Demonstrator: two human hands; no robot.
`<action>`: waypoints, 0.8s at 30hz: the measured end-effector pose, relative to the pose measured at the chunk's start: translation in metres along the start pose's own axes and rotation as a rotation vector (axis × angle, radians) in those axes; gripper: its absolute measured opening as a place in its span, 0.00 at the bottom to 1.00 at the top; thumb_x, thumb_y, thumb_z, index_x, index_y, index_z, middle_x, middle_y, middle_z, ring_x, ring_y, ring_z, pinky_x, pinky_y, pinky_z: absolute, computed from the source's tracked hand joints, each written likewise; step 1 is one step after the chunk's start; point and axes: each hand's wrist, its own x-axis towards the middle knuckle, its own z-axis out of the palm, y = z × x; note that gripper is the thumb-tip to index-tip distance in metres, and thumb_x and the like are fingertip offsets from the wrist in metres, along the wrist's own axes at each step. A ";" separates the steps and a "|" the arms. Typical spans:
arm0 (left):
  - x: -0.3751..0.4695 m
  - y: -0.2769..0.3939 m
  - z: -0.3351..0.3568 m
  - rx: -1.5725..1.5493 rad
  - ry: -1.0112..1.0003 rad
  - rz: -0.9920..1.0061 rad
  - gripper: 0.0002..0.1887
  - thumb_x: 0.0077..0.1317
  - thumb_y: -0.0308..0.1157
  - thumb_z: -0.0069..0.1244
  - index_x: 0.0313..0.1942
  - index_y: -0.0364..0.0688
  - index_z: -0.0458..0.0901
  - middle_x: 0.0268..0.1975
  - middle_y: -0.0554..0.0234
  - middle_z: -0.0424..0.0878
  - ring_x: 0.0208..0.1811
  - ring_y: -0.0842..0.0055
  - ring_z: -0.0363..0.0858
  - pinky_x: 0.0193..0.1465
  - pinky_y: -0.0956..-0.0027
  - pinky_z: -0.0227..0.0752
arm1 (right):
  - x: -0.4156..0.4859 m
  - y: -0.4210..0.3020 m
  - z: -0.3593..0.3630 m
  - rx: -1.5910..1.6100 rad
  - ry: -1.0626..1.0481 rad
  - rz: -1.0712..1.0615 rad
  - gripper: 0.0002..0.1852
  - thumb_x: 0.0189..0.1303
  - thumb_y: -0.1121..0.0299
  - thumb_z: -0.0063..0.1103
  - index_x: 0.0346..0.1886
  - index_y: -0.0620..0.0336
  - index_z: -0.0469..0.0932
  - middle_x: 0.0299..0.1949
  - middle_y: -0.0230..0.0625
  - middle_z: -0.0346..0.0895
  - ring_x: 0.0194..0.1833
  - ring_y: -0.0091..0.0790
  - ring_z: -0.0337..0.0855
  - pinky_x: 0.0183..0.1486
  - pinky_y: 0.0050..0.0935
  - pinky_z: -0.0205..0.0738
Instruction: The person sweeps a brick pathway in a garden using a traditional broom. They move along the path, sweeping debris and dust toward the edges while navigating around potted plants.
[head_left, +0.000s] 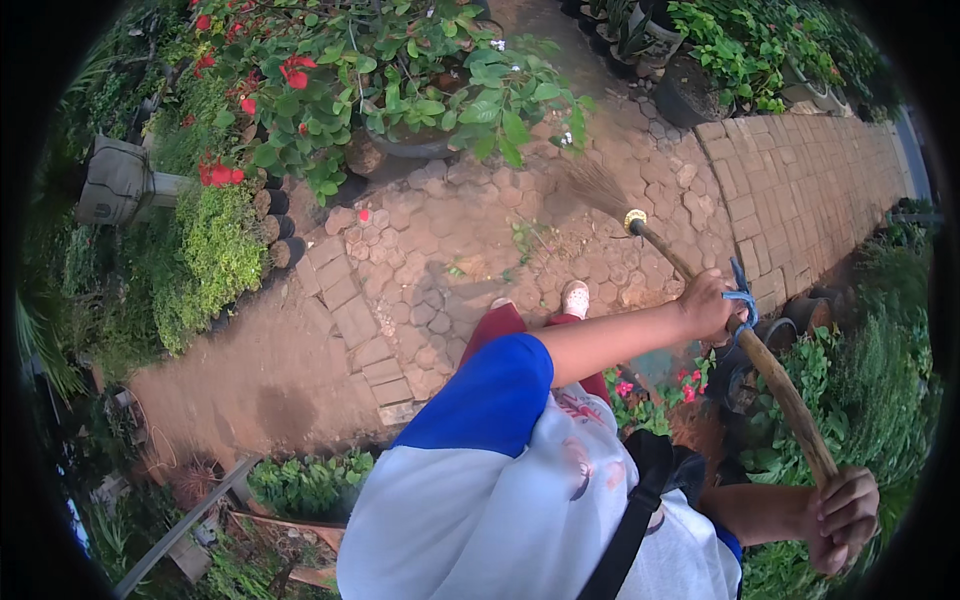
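A stick broom with a wooden handle (787, 397) slants across the right side of the view. My left hand (707, 304) grips the handle partway down, beside a blue strip (742, 304) tied around the wood. My right hand (846, 517) is closed around its upper end at the lower right. The thin broom bristles (596, 187), slightly blurred, fan out over the paving beyond my feet. A yellow ring (635, 219) bearing writing sits where bristles meet handle. Near the bristles, a green leafy sprig (527, 238) and dry debris lie on hexagonal pavers (427, 225).
A potted plant (409, 142) with broad leaves and red flowers leans over the paving ahead. Black pots (686, 94) stand at the upper right, beside a brick path (810, 172). More pots (810, 311) line the right. A metal bar (187, 525) crosses the lower left.
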 end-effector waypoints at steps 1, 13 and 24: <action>0.005 -0.007 0.013 0.051 0.019 -0.010 0.08 0.44 0.36 0.57 0.24 0.47 0.77 0.25 0.64 0.79 0.29 0.66 0.78 0.35 0.62 0.64 | -0.002 0.010 0.004 -0.078 -0.084 0.018 0.10 0.47 0.65 0.51 0.16 0.53 0.63 0.09 0.22 0.62 0.12 0.19 0.65 0.14 0.15 0.59; -0.079 -0.013 0.018 0.049 -0.455 -0.376 0.08 0.45 0.35 0.54 0.26 0.43 0.78 0.28 0.55 0.80 0.37 0.60 0.79 0.42 0.60 0.71 | -0.040 0.050 0.015 0.035 0.263 0.382 0.11 0.47 0.67 0.53 0.17 0.56 0.63 0.09 0.26 0.60 0.11 0.24 0.62 0.15 0.23 0.60; -0.042 0.060 0.000 -0.122 -0.202 -0.002 0.08 0.40 0.35 0.56 0.23 0.44 0.82 0.21 0.58 0.80 0.25 0.65 0.80 0.37 0.63 0.70 | -0.014 -0.048 -0.058 0.294 0.226 0.187 0.10 0.47 0.71 0.52 0.16 0.53 0.62 0.08 0.25 0.63 0.10 0.18 0.64 0.13 0.17 0.62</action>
